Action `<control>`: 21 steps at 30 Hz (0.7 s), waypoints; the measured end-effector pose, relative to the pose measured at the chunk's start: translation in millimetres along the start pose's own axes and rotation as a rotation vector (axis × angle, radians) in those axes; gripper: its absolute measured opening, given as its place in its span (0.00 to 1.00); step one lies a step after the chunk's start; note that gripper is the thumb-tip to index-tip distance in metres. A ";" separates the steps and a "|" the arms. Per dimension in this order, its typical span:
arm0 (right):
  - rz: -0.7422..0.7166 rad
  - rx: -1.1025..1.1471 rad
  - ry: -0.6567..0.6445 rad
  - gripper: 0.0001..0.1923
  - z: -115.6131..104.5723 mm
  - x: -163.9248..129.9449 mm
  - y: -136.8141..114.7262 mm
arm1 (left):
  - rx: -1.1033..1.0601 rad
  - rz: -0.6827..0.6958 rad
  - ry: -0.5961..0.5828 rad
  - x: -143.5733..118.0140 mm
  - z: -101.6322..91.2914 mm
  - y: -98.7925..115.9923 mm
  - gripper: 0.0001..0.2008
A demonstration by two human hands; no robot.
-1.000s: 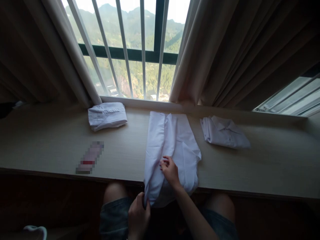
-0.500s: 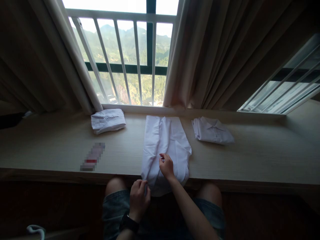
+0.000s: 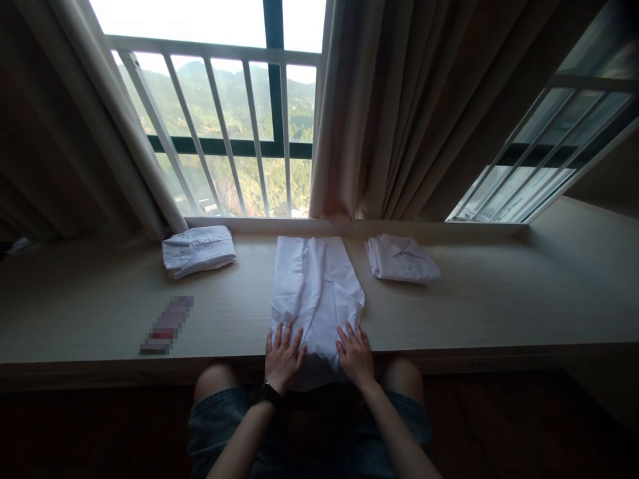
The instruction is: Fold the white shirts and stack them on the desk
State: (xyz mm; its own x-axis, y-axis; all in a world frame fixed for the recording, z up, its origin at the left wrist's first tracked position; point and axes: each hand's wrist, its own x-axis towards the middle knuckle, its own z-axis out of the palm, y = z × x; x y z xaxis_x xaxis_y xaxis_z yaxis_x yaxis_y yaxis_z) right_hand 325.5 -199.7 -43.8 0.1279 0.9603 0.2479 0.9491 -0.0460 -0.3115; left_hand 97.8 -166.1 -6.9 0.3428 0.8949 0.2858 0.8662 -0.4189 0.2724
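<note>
A white shirt (image 3: 319,286), partly folded lengthwise, lies on the tabletop in front of me, and its near end hangs over the front edge. My left hand (image 3: 283,356) rests with spread fingers on the shirt's near left side. On its near right side lies my right hand (image 3: 355,352), fingers also spread and flat. Neither hand grips the cloth. A folded white shirt (image 3: 200,251) sits at the back left. Another folded white shirt (image 3: 402,258), its collar and buttons on top, is at the right.
The pale wooden tabletop (image 3: 479,306) runs along the window and ends close to my knees. A pixelated flat item (image 3: 167,326) lies left of the middle shirt. Behind stand a white railing (image 3: 214,50) and long curtains (image 3: 379,120).
My left hand has opened and moved up onto the shirt. My right hand has moved right and nearer, flattening on the cloth. The camera view has shifted to the right.
</note>
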 end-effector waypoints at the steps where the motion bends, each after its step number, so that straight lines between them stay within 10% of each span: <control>1: -0.005 0.002 0.005 0.24 0.3 -1.0 0.4 | -0.022 -0.003 0.010 0.1 -1.9 -1.5 0.24; 10: 0.049 0.081 0.262 0.25 -10.1 36.9 37.4 | -0.356 -0.639 0.299 -32.7 -18.8 -24.6 0.20; 21: 0.216 0.262 0.056 0.28 -18.7 83.4 61.2 | -0.990 -0.915 -0.008 -31.3 -27.5 -39.3 0.28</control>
State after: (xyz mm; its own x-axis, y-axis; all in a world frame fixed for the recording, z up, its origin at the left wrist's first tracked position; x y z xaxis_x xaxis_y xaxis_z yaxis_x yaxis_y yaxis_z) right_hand 399.7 -127.6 -25.0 0.3405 0.9191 0.1981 0.7929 -0.1675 -0.5859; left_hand 43.1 -181.9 -1.3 -0.2075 0.9103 -0.3581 0.1606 0.3928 0.9055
